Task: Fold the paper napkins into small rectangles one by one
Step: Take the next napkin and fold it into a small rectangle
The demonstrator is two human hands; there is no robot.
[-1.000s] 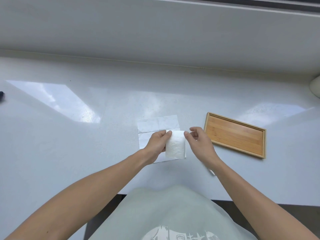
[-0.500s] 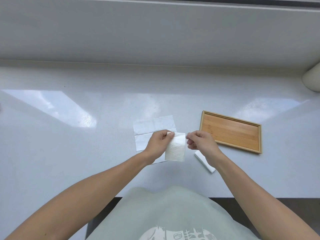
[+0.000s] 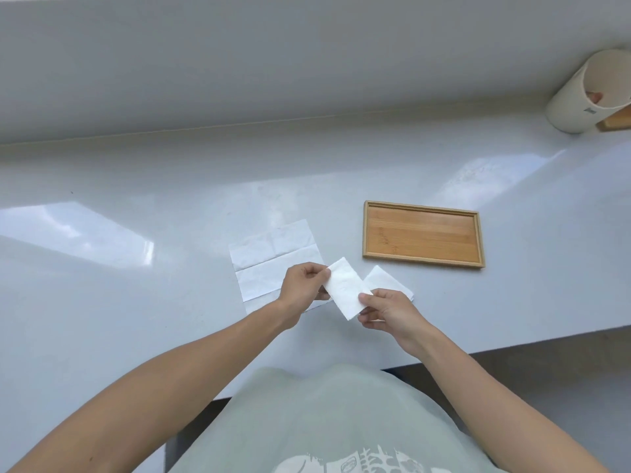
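Note:
I hold a small folded white napkin (image 3: 345, 288) just above the counter. My left hand (image 3: 302, 285) pinches its upper left end and my right hand (image 3: 387, 310) pinches its lower right end, so it lies on a slant between them. Flat on the counter behind my left hand are unfolded napkins (image 3: 273, 259), creased into quarters. Another folded napkin (image 3: 387, 283) rests on the counter just beyond my right hand, partly hidden by the held one.
A shallow bamboo tray (image 3: 423, 233) sits to the right of the napkins. At the far right a white cylindrical cup (image 3: 587, 93) lies tipped against the wall beside a wooden item (image 3: 618, 121). The counter's front edge (image 3: 512, 343) runs near my body.
The held napkin has turned from upright to a slant, and my right hand has dropped to its lower end. The view has shifted, bringing the cup and second folded napkin into sight.

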